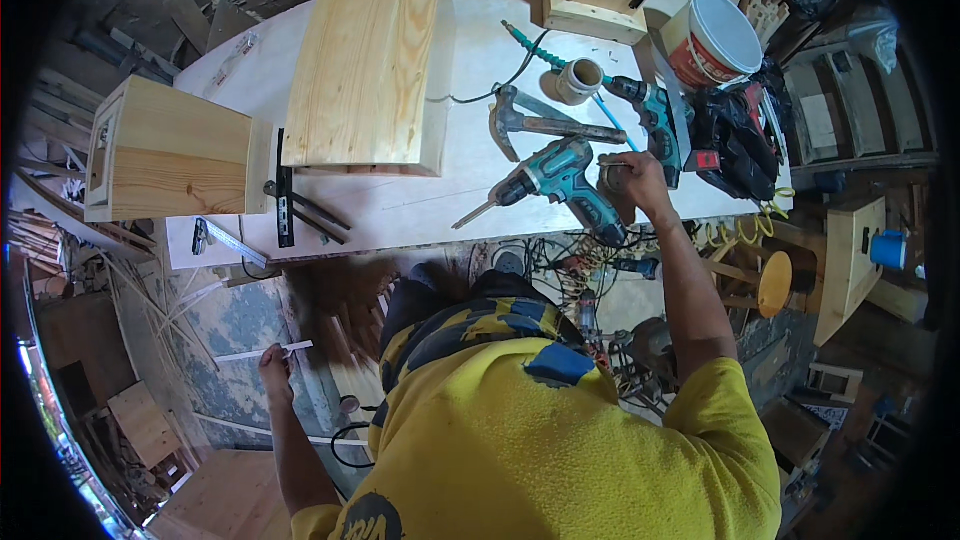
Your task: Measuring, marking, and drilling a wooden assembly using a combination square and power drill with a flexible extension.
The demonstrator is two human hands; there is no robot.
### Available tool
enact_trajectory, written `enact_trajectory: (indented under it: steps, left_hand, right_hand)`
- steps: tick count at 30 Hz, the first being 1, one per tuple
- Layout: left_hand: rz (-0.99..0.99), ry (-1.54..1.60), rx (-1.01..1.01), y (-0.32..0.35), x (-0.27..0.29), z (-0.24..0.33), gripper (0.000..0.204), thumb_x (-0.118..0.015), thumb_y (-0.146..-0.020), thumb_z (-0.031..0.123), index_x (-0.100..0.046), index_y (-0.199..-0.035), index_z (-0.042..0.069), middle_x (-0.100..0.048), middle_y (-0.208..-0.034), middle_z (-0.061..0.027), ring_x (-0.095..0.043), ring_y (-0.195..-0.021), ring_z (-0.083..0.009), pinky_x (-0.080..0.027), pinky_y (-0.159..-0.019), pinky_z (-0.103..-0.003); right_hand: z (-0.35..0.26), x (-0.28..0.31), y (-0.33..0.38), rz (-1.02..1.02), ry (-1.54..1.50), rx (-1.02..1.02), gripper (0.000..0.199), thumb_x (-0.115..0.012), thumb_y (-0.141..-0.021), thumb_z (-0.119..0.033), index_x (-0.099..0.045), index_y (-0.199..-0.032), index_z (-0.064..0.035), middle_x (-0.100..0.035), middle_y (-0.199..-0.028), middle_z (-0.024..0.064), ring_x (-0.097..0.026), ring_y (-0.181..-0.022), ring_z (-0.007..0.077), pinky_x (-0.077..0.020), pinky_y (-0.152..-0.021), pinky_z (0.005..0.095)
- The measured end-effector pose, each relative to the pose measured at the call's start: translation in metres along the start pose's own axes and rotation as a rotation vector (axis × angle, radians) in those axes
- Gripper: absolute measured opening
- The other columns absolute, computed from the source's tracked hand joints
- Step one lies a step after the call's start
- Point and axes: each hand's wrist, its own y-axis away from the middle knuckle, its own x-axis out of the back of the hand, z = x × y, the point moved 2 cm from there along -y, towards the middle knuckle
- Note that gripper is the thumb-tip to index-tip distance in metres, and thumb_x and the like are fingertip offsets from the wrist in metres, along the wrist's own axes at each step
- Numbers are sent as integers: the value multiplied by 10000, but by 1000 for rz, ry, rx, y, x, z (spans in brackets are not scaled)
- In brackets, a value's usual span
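Over the floor at the left, my left hand is closed around a thin, flat white strip, which sticks out on both sides of the fist. My right hand is at the front right of the white-topped bench. Its fingers are bent together at a small brownish round object; what they pinch is too small to make out. Just left of that hand lies a teal cordless drill with a long bit. A claw hammer rests behind the drill.
A wooden box and a drawer-like wooden piece occupy the bench's left side. A second drill, an open jar and a white bucket stand at the right. Cables hang along the front edge.
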Motion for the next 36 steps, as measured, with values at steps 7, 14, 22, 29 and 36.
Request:
enact_trajectory:
  steps: [7,14,22,29,36]
  left_hand:
    - [33,-117,-10,45,-14,-11,89,-634,-899,157,-644,-935,77,-613,-785,5,-533,-595,-70,-435,-538,-199]
    - [-8,-193,-35,76,-38,-18,124,-631,-901,171,-648,-975,73,-610,-796,10,-535,-611,-75,-432,-559,-210]
    - [-40,-181,10,101,-53,-32,105,-643,-873,146,-634,-938,64,-576,-772,15,-512,-587,-75,-401,-530,-206]
    - [-34,-190,77,119,-57,-67,149,-643,-879,165,-632,-972,48,-608,-798,-16,-547,-584,-93,-407,-504,-219]
    - [-61,-297,125,113,-54,-65,234,-623,-883,206,-637,-1047,40,-630,-823,-41,-579,-607,-113,-424,-515,-235]
  right_hand:
    - [19,5,-13,65,71,133,217,-612,-781,-36,-678,-988,-44,-651,-977,139,-582,-947,345,-459,-870,407]
    - [30,39,-6,260,-98,-24,188,-640,-792,-49,-676,-977,-55,-643,-988,137,-579,-964,339,-477,-815,410]
    - [58,81,-8,160,120,-234,173,-656,-796,-109,-660,-921,10,-650,-752,191,-641,-727,366,-508,-710,443]
    - [61,70,35,339,150,-177,355,-704,-770,-143,-595,-1083,-15,-573,-1039,199,-523,-993,398,-434,-884,466]
    - [75,80,29,349,246,-94,551,-730,-769,-313,-573,-1200,-8,-581,-1137,208,-506,-1092,404,-376,-979,496]
